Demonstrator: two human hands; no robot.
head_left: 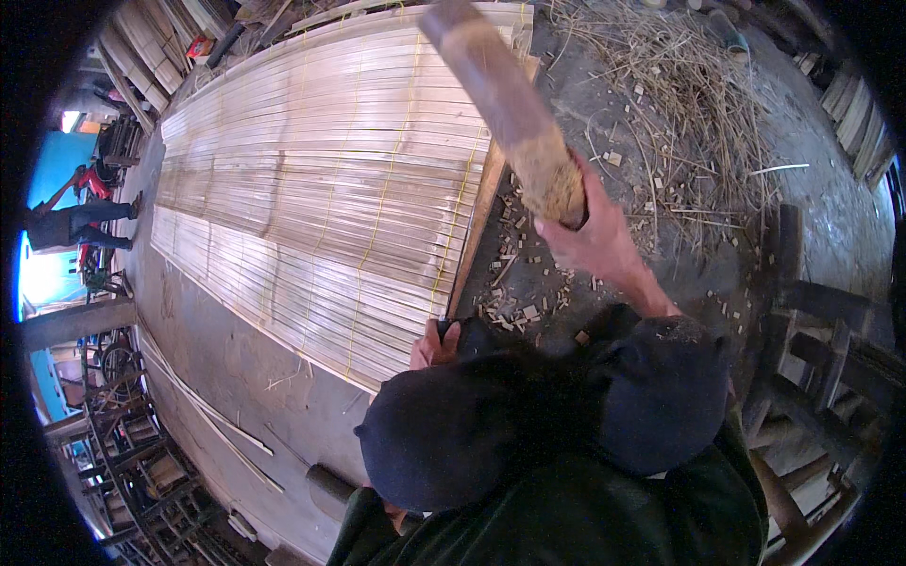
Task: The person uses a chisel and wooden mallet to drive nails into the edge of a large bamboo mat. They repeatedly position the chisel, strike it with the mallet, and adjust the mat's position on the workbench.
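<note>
My right hand (596, 234) grips a thick round wooden club (505, 99) by its rough, pale lower end. The club is raised and tilted, its smoother brown end up and to the left. At the near right corner of a mat of bamboo slats (311, 174), my left hand (434, 347) is closed, with its thumb up. A small dark part shows in its grip, but my knee hides most of it. Yellow cords run across the mat and tie the slats. Along its right side shows the edge of a wooden board (483, 203).
Small cut bamboo bits (519, 307) litter the floor right of the mat, with a heap of thin strips (684, 104) beyond. Dark wooden frames (821, 340) stand at the right. Long strips (217, 424) lie at the left. Another person (80, 224) stands far left.
</note>
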